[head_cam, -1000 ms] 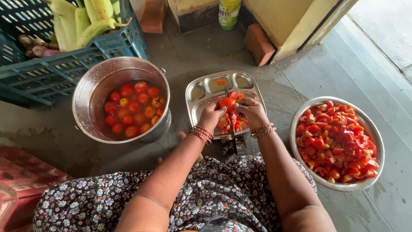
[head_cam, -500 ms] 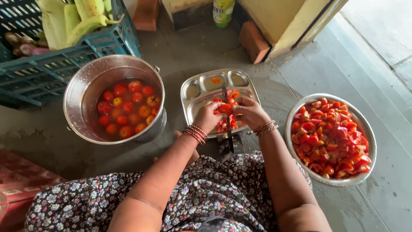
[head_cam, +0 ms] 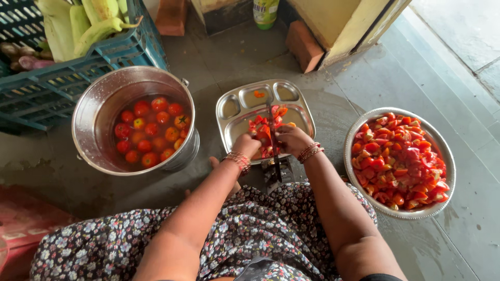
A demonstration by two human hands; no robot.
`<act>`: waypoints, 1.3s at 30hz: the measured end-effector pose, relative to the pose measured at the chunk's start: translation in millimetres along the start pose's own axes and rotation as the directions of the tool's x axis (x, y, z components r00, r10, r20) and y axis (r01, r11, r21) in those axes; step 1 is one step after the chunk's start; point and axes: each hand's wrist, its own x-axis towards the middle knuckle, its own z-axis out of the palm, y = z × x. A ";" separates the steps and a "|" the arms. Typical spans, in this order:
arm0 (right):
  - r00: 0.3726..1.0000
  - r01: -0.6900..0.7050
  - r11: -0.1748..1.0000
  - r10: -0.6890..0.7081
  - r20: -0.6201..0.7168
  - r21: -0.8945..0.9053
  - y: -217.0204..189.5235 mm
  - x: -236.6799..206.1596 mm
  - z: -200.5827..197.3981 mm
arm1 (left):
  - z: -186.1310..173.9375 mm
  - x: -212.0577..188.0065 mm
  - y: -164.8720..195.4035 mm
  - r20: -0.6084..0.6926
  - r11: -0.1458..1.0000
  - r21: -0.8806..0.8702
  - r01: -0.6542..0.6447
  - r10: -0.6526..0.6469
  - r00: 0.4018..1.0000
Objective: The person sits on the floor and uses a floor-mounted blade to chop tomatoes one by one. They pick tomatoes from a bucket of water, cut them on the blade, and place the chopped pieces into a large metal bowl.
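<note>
Grey concrete floor (head_cam: 291, 57) fills the view, with a person seated on it in a flowered dress (head_cam: 260, 229). At the centre lies a steel compartment tray (head_cam: 237, 106), and over its near edge stands an upright dark blade (head_cam: 273, 140) fixed to a floor mount. Both hands meet at that blade: the left hand (head_cam: 247, 144) at about 9 o'clock of it, the right hand (head_cam: 290, 138) at 3 o'clock, each grip closed on a red tomato piece (head_cam: 263, 134) pressed against the cutting edge. Cut tomato bits (head_cam: 278, 113) lie in the tray's large compartment just beyond the fingers. Beaded bangles (head_cam: 238, 159) ring both wrists.

At 9 o'clock from the tray stands a steel pot (head_cam: 88, 119) holding whole tomatoes (head_cam: 148, 130) in water. At 3 o'clock sits a wide steel bowl (head_cam: 442, 151) heaped with chopped tomato pieces (head_cam: 398, 161). At 10 o'clock, touching the pot's far side, is a blue plastic crate (head_cam: 62, 83) with pale green vegetables (head_cam: 88, 23). A brick (head_cam: 304, 44) lies at 12 o'clock beside a wall corner.
</note>
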 end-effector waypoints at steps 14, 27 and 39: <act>0.945 0.277 0.932 -0.308 0.110 0.235 -4.7 4.5 -18.2 | 27.2 21.4 7.4 -0.160 0.737 -0.632 -0.238 0.177 0.971; 0.971 0.065 0.985 -0.099 0.217 0.157 -7.9 -7.6 -18.9 | 17.2 7.0 -14.0 0.089 0.575 -0.810 0.117 -0.078 0.993; 0.878 0.472 0.869 -0.478 0.011 0.147 -13.4 -4.6 -0.6 | 28.3 19.8 -2.3 -0.180 0.725 -0.626 -0.288 0.225 0.957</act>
